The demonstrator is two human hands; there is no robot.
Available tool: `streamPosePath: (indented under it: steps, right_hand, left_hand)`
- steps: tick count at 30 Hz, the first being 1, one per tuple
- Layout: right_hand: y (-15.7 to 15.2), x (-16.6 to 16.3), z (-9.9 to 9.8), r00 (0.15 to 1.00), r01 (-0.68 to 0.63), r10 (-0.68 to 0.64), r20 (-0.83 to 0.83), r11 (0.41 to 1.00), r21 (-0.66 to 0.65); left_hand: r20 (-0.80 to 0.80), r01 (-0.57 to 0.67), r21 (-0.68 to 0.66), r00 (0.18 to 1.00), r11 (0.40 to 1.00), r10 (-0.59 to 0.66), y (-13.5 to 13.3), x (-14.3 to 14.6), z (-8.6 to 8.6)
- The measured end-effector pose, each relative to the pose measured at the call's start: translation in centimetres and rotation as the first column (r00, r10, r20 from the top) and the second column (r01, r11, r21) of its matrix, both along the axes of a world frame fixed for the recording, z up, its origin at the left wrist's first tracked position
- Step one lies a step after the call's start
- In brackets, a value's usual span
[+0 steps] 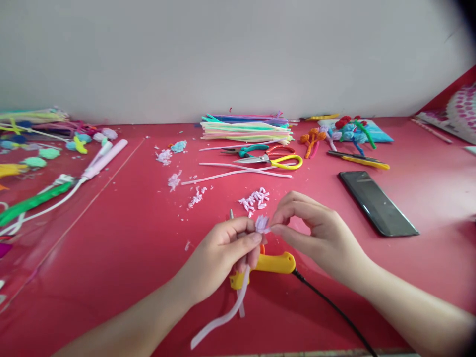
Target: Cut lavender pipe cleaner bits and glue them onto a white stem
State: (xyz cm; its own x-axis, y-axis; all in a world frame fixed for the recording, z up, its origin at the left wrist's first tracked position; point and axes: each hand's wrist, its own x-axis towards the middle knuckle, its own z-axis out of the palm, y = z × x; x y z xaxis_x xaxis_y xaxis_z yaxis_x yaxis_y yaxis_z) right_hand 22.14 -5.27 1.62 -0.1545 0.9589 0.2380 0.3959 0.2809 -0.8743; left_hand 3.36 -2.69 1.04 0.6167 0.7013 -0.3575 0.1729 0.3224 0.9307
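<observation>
My left hand is closed around a pale lilac pipe cleaner stem whose tail hangs down toward the table's near edge. At the stem's top sits a small lilac tuft. My right hand pinches that tuft with thumb and fingertips. Both hands hover just above a yellow glue gun lying on the red table, its black cord running to the lower right. A pile of short lilac cut pieces lies just beyond my hands.
Scissors with yellow handles and teal pliers lie before a stack of coloured pipe cleaners. A black phone is at right, finished pipe-cleaner flowers behind it. A white hair straightener and craft bits lie at left.
</observation>
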Motion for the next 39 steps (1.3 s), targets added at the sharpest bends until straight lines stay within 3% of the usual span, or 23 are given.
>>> streamPosePath:
  steps: [27, 39]
  right_hand:
    - [-0.04, -0.38, -0.4, 0.989, 0.041, -0.068, 0.132, 0.98, 0.194]
    - [-0.71, -0.57, -0.8, 0.95, 0.064, -0.192, 0.245, 0.89, 0.451]
  left_hand:
    - [-0.013, -0.009, 0.005, 1.0, 1.0, 0.009, -0.41, 0.09, 0.12]
    - [0.003, -0.021, 0.082, 1.0, 0.996, 0.021, -0.32, -0.01, 0.37]
